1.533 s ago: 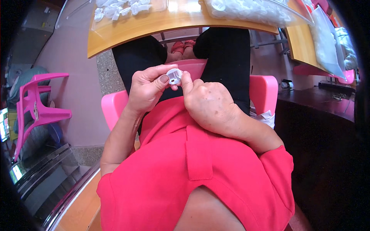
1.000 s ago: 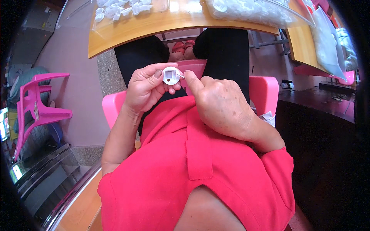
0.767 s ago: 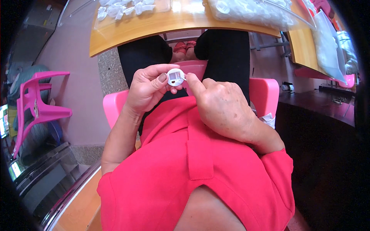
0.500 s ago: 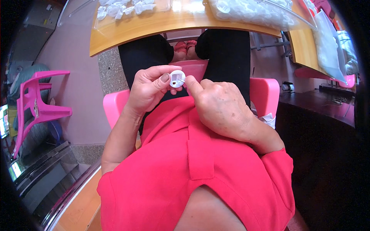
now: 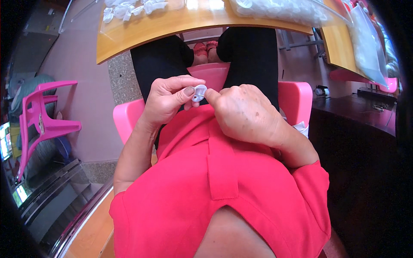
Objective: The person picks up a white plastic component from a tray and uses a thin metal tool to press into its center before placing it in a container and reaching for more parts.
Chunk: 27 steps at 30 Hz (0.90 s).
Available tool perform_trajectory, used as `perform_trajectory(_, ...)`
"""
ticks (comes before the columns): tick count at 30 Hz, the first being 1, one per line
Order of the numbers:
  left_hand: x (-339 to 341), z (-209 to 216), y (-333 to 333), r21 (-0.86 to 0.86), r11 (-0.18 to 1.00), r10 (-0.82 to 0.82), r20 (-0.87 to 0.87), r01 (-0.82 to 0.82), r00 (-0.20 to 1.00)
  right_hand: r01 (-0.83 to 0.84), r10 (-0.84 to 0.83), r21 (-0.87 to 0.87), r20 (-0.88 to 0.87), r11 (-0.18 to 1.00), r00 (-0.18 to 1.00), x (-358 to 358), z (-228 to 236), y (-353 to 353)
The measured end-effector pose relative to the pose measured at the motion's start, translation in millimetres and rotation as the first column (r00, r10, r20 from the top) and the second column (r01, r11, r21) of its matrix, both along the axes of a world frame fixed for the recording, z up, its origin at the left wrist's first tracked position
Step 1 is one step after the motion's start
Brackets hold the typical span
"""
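Head view. A small white plastic part [image 5: 199, 93] sits between the two hands, above the lap. The left hand [image 5: 165, 103] pinches it between thumb and curled fingers. The right hand [image 5: 245, 112], loosely fisted just beside it, touches the part's right edge with a fingertip.

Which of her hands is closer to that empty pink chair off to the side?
Left. The left hand, pinching a small white plastic piece, is on the side of the pink chair; the right hand lies farther, beyond the piece.
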State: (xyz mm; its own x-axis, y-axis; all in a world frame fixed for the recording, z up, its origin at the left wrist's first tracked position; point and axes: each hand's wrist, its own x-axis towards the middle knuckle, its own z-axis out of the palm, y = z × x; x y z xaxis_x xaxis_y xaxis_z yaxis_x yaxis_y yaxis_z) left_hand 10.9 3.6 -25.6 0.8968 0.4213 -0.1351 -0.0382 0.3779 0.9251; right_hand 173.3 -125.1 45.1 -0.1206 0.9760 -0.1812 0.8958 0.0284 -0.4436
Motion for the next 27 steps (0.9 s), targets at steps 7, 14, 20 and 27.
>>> perform_trajectory(7,-1,-4,-2,-0.151,0.988,0.037,-0.013,-0.038,0.999,-0.088,0.086,0.037,0.060,0.995,0.995,1,-1,0)
perform_trajectory(14,3,-8,-9,-0.133,0.991,0.007,-0.088,-0.019,0.996,-0.192,0.165,0.141,0.182,0.971,0.969,-4,-9,-7)
perform_trajectory(20,11,3,-12,0.097,0.995,0.021,-0.153,-0.006,0.988,-0.165,0.148,0.104,0.154,0.981,0.977,1,-5,-8)
perform_trajectory(27,19,110,79,0.803,0.242,0.404,0.426,-0.544,0.809,0.186,-0.198,0.134,0.078,0.973,0.977,26,8,-3)
